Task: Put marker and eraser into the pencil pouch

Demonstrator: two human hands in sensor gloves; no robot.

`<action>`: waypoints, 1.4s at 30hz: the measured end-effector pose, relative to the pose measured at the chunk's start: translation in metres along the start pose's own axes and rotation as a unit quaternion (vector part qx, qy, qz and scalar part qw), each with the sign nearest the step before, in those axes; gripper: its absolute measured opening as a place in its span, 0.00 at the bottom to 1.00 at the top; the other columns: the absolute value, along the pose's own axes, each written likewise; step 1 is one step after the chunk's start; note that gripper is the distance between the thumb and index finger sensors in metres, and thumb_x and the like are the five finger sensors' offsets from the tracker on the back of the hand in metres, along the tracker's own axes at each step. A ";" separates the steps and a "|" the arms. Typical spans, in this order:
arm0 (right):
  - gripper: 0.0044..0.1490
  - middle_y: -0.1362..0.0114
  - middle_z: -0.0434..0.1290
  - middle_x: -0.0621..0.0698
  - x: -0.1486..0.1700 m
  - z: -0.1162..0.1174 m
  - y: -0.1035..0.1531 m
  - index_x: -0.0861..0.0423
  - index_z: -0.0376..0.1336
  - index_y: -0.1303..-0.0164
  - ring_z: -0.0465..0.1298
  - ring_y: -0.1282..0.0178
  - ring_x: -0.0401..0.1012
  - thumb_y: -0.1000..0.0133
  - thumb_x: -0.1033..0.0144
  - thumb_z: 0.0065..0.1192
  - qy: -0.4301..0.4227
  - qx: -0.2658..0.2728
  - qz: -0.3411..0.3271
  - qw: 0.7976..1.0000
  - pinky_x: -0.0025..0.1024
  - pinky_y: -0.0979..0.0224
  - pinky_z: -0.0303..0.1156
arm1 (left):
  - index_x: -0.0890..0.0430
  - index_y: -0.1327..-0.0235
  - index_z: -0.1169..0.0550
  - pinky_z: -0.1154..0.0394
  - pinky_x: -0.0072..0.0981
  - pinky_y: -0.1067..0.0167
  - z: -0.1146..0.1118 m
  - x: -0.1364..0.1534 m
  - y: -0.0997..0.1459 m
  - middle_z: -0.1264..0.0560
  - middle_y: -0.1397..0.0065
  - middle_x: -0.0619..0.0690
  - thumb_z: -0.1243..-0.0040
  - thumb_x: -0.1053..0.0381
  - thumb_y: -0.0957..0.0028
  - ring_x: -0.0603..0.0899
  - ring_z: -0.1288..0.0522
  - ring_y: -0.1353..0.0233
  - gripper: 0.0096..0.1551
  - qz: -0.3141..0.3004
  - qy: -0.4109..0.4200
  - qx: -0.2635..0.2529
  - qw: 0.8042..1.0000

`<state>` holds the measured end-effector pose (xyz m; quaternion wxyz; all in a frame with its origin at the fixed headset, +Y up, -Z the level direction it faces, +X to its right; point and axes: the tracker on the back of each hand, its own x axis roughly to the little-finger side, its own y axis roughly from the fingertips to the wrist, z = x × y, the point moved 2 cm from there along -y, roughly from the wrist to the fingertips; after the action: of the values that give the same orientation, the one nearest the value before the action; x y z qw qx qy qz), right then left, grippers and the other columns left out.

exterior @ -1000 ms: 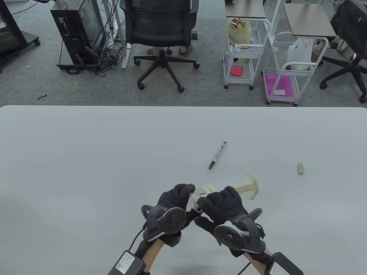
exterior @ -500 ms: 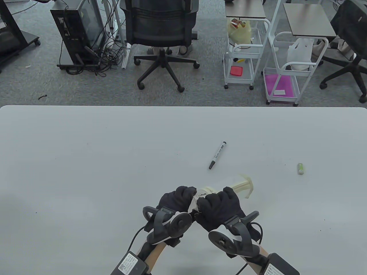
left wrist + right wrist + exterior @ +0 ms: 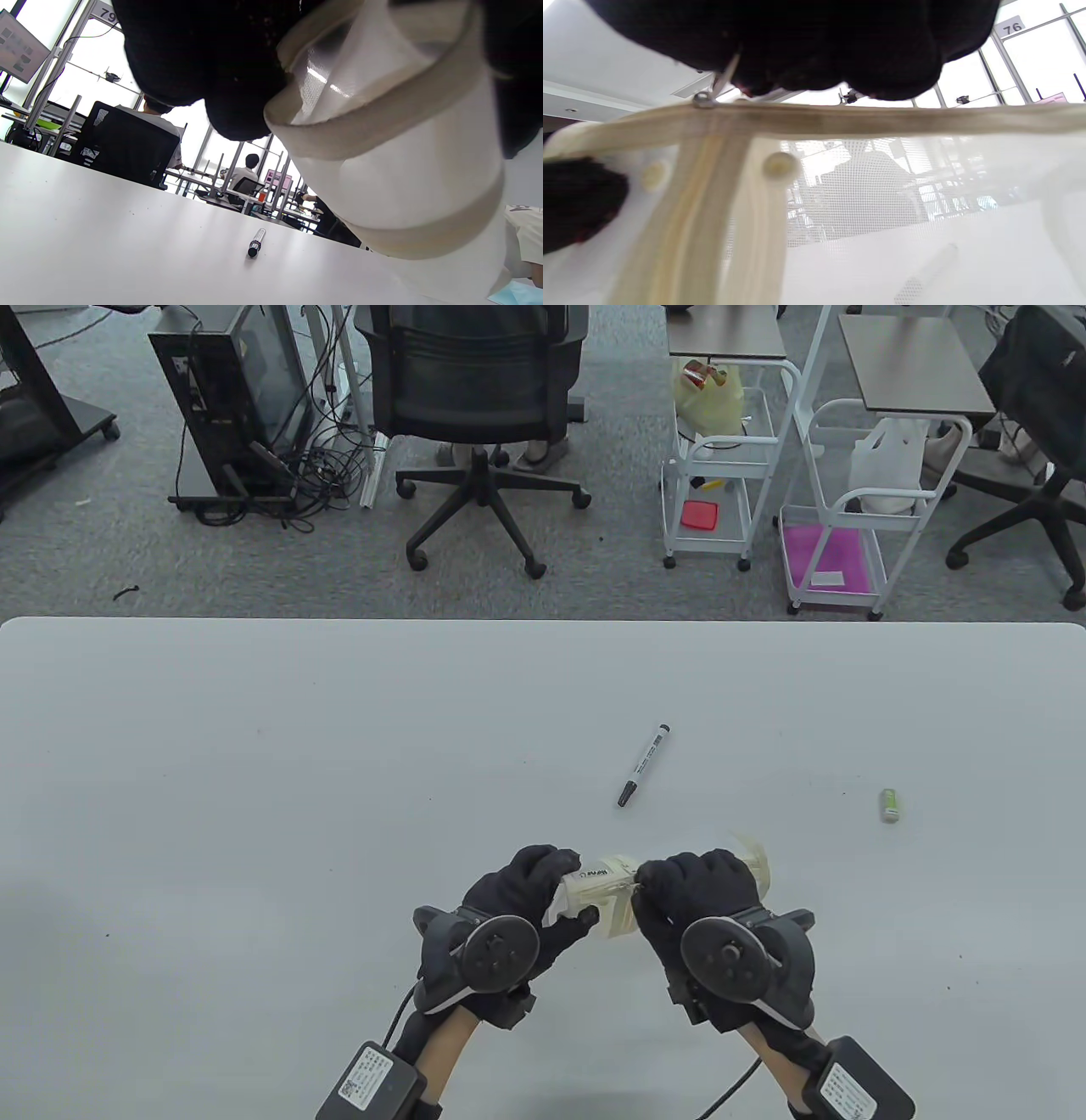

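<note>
Change: my right hand (image 3: pixel 704 891) has moved rightward along the pouch (image 3: pixel 607 891) since a second ago, and the pouch's far end, which was sticking out well past my knuckles, is now mostly hidden behind them.
Meaning: I am judging that I am drawing the zipper open; the pouch is not yet ready to take anything.
Left hand: my left hand (image 3: pixel 526 899) is gripping the pouch's left end, holding it just above the table (image 3: pixel 254 780).
Right hand: it is closed around the pouch's right part; in the right wrist view my fingertips (image 3: pixel 746 80) are pinching what looks like the zipper pull (image 3: pixel 702 99).
Pouch: it is spanning the gap between both hands, near the table's front edge.
Marker: the marker (image 3: pixel 644 764) is lying untouched, a little beyond my hands, angled away.
Eraser: the eraser (image 3: pixel 888 805) is lying well off to the right, apart from everything.
Left: both things are still waiting to go in.
</note>
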<state>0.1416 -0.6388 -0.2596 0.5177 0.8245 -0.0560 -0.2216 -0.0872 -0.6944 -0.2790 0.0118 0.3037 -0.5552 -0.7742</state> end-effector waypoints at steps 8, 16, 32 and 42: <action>0.24 0.52 0.79 0.54 0.053 -0.008 -0.015 0.53 0.75 0.54 0.80 0.58 0.49 0.55 0.53 0.68 -0.021 -0.056 0.096 0.994 0.60 0.33 0.67 | 0.37 0.27 0.32 0.20 0.51 0.36 0.002 0.029 -0.004 0.28 0.23 0.52 0.45 0.28 0.54 0.53 0.15 0.39 0.39 0.038 0.061 0.021 0.997; 0.24 0.52 0.79 0.54 0.097 -0.023 -0.022 0.53 0.75 0.54 0.80 0.57 0.49 0.55 0.54 0.69 -0.044 -0.047 0.143 0.988 0.60 0.33 0.67 | 0.37 0.26 0.33 0.21 0.53 0.35 0.006 0.050 -0.004 0.29 0.21 0.52 0.45 0.30 0.53 0.54 0.15 0.36 0.38 0.066 0.100 0.020 0.993; 0.64 0.13 0.45 0.52 0.159 0.019 -0.020 0.41 0.42 0.17 0.52 0.13 0.62 0.59 0.39 0.71 -0.332 -0.195 0.110 0.916 0.66 0.23 0.52 | 0.37 0.26 0.33 0.20 0.52 0.36 0.013 0.061 -0.002 0.28 0.22 0.53 0.45 0.31 0.52 0.54 0.15 0.38 0.38 0.083 0.140 0.004 0.987; 0.61 0.13 0.43 0.54 0.136 0.045 -0.019 0.36 0.43 0.18 0.56 0.17 0.67 0.57 0.46 0.75 -0.488 -0.239 0.088 0.835 0.67 0.28 0.61 | 0.37 0.24 0.35 0.21 0.52 0.36 0.011 0.058 -0.002 0.29 0.21 0.53 0.46 0.32 0.51 0.55 0.16 0.36 0.38 0.083 0.194 0.009 0.978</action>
<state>0.2417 -0.7111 -0.3342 0.6216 0.4511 -0.3188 -0.5555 -0.1389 -0.7052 -0.3047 0.1808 0.4006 -0.5725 -0.6922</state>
